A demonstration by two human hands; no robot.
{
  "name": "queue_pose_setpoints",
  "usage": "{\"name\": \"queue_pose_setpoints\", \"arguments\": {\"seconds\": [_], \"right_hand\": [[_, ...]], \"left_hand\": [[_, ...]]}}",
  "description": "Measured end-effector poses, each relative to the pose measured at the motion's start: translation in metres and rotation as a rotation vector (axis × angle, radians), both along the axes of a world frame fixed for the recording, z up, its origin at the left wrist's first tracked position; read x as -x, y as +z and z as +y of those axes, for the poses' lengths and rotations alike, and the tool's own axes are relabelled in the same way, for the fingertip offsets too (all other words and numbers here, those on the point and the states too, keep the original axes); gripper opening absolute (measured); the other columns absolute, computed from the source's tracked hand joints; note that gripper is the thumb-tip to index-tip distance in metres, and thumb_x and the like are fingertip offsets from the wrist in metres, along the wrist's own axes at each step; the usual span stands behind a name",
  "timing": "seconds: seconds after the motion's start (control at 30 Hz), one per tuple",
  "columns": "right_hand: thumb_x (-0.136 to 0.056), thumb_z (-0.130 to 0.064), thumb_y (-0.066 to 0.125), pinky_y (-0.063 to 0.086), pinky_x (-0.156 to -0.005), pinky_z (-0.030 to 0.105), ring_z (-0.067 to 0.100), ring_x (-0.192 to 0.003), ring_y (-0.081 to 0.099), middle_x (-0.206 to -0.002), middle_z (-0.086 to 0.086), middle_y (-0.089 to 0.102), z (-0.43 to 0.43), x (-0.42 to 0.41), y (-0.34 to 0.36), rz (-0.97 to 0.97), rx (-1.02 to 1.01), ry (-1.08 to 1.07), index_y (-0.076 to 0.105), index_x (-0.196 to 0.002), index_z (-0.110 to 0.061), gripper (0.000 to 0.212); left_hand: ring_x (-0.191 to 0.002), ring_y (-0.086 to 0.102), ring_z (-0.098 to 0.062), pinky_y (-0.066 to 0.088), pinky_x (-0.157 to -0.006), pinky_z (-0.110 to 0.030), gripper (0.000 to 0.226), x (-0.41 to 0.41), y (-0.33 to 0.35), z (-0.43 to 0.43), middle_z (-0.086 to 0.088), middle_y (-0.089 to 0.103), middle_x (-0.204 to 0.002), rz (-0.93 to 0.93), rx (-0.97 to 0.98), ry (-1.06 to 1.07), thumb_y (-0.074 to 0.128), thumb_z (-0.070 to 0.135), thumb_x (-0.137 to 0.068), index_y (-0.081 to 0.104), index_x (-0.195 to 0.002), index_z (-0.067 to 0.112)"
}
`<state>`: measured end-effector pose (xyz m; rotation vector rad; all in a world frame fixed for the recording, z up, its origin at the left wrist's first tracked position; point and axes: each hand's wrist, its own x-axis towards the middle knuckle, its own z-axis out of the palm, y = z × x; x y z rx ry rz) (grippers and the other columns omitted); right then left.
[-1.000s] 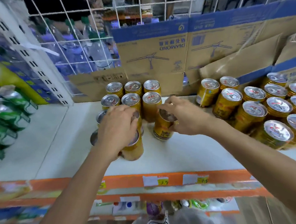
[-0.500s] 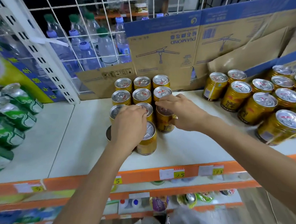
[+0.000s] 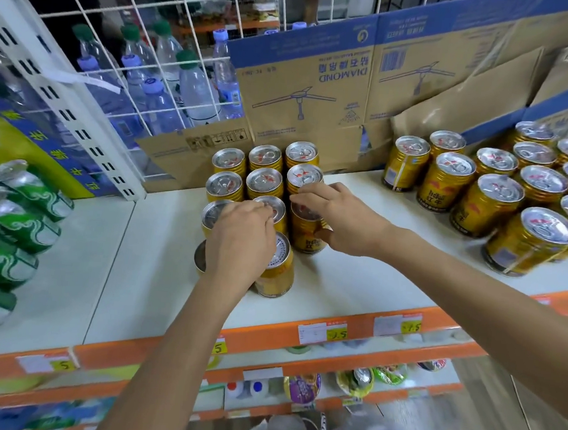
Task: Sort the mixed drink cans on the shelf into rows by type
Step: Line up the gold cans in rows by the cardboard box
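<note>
Right-hand grip: right hand closed on the held can, fingers curled over the lid, thumb pressed to the side at 3 o'clock.
Left-hand grip: left hand laid palm-down across the front of the block, fingertips on a lid in the third row; cannot tell whether curled round any can beneath.
Held can: gold, upright on the shelf, at the 3 o'clock end of the third row, just beside the can at 12 o'clock of it.
Block of gold cans: upright, three columns; two full rows at 12 o'clock near the box, third row under both hands.
Front can: upright, at 7 o'clock of the held can, just beside it, lid partly under the left palm.
Hidden can: at 9 o'clock of the front can, only a sliver of rim showing past the left hand.
Loose gold cans: upright cluster at 3 o'clock of the block, well apart from it.
Green cans: lying on their sides, piled at 9 o'clock.
Shelf: white boards, orange front rail at 6 o'clock carrying price tags.
Cardboard box: flattened, standing at 12 o'clock behind the block, print upside down.
Water bottles: at 11 o'clock, green and blue caps.
</note>
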<state>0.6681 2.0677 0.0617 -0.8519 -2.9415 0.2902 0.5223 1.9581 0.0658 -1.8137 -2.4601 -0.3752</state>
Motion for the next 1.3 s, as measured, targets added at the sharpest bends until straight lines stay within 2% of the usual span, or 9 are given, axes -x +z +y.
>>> {"name": "queue_pose_setpoints", "arguments": {"seconds": [0.2, 0.37, 0.5, 0.67, 0.8, 0.9, 1.03, 1.2, 1.3], "right_hand": [[-0.086, -0.022, 0.067, 0.022, -0.108, 0.026, 0.023, -0.136, 0.027, -0.151, 0.001, 0.028, 0.008, -0.024, 0.009, 0.083, 0.053, 0.042, 0.030, -0.146, -0.022, 0.070], [-0.090, -0.029, 0.061, 0.026, -0.108, 0.029, 0.023, -0.132, 0.033, -0.145, 0.003, 0.036, 0.019, -0.069, 0.020, -0.019, 0.064, -0.042, 0.037, -0.143, -0.023, 0.058], [-0.090, -0.032, 0.060, 0.029, -0.102, 0.028, 0.022, -0.126, 0.036, -0.140, 0.000, 0.041, 0.023, -0.122, 0.030, -0.050, 0.017, -0.170, 0.040, -0.140, -0.025, 0.055], [-0.086, -0.031, 0.063, 0.039, -0.098, 0.041, 0.031, -0.119, 0.040, -0.135, 0.005, 0.046, 0.030, -0.193, 0.038, -0.044, -0.064, -0.397, 0.046, -0.136, -0.023, 0.053], [-0.082, -0.034, 0.066, 0.039, -0.096, 0.042, 0.034, -0.116, 0.040, -0.130, 0.008, 0.046, 0.032, -0.242, 0.040, -0.075, -0.040, -0.546, 0.045, -0.136, -0.023, 0.059], [-0.078, -0.033, 0.068, 0.035, -0.101, 0.043, 0.033, -0.119, 0.038, -0.133, 0.006, 0.042, 0.031, -0.260, 0.033, -0.176, -0.007, -0.477, 0.040, -0.139, -0.024, 0.067], [-0.078, -0.013, 0.062, 0.037, -0.099, 0.037, 0.030, -0.120, 0.031, -0.140, 0.004, 0.033, 0.034, -0.261, 0.031, -0.237, -0.053, -0.474, 0.024, -0.146, -0.027, 0.080], [-0.071, -0.024, 0.071, 0.031, -0.078, 0.026, 0.023, -0.107, 0.040, -0.123, 0.002, 0.048, 0.043, -0.252, 0.039, -0.199, -0.057, -0.418, 0.041, -0.136, -0.029, 0.071], [-0.062, -0.028, 0.083, 0.042, -0.083, 0.031, 0.024, -0.106, 0.047, -0.120, 0.002, 0.044, 0.040, -0.234, 0.038, -0.044, 0.143, -0.407, 0.044, -0.130, -0.025, 0.078]], "left_hand": [[-0.130, 0.036, -0.021, 0.032, -0.104, -0.032, 0.038, -0.023, 0.007, 0.001, -0.003, 0.050, -0.139, -0.006, -0.070, 0.010, 0.047, 0.025, -0.096, 0.055, -0.132, 0.017], [-0.120, 0.046, -0.025, 0.033, -0.100, -0.031, 0.033, -0.061, 0.008, 0.020, -0.005, 0.059, -0.126, -0.088, -0.128, -0.110, 0.056, 0.021, -0.090, 0.063, -0.122, 0.013], [-0.121, 0.046, -0.023, 0.026, -0.102, -0.027, 0.035, -0.099, 0.005, 0.041, -0.003, 0.057, -0.130, -0.145, -0.068, -0.227, 0.054, 0.021, -0.093, 0.059, -0.127, 0.017], [-0.119, 0.049, -0.026, 0.036, -0.098, -0.033, 0.041, -0.162, -0.003, 0.069, -0.003, 0.055, -0.132, -0.245, 0.026, -0.390, 0.052, 0.023, -0.093, 0.052, -0.134, 0.019], [-0.120, 0.048, -0.024, 0.037, -0.096, -0.033, 0.047, -0.207, -0.006, 0.089, -0.002, 0.052, -0.136, -0.294, 0.065, -0.499, 0.053, 0.026, -0.093, 0.046, -0.139, 0.022], [-0.123, 0.047, -0.023, 0.036, -0.097, -0.033, 0.049, -0.223, -0.009, 0.097, 0.000, 0.050, -0.139, -0.310, 0.086, -0.534, 0.055, 0.025, -0.092, 0.045, -0.139, 0.021], [-0.124, 0.046, -0.022, 0.037, -0.098, -0.033, 0.048, -0.225, -0.014, 0.099, 0.000, 0.050, -0.138, -0.310, 0.107, -0.524, 0.055, 0.026, -0.092, 0.046, -0.139, 0.022], [-0.123, 0.047, -0.022, 0.033, -0.099, -0.030, 0.047, -0.202, -0.016, 0.087, -0.001, 0.050, -0.138, -0.288, 0.111, -0.445, 0.054, 0.027, -0.093, 0.045, -0.139, 0.023], [-0.124, 0.047, -0.021, 0.035, -0.102, -0.032, 0.047, -0.183, -0.015, 0.075, 0.000, 0.050, -0.138, -0.314, 0.089, -0.384, 0.054, 0.028, -0.093, 0.046, -0.139, 0.023]]}}
